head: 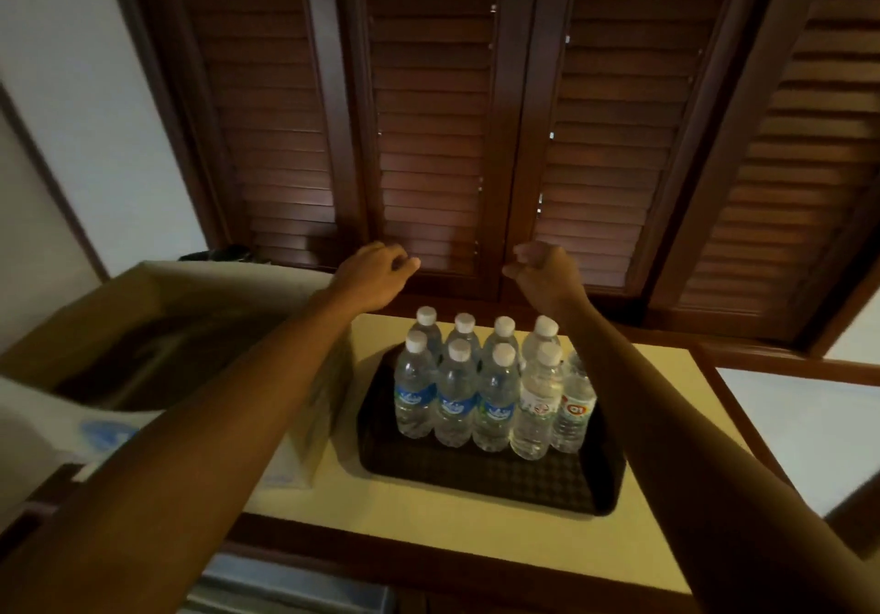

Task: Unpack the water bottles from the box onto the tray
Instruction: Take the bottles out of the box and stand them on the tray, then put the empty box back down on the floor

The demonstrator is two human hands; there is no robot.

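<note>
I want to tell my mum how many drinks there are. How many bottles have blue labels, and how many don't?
Bottles on the black tray, front row, where labels show:
Blue label: 3
White label: 2
Back row, labels hidden: 4
Total: 9 bottles

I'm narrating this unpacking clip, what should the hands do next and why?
Probably swing the left hand down into the open box for another bottle. Both hands look empty, the right hand too, and the tray has free space in front of the bottles.
</note>
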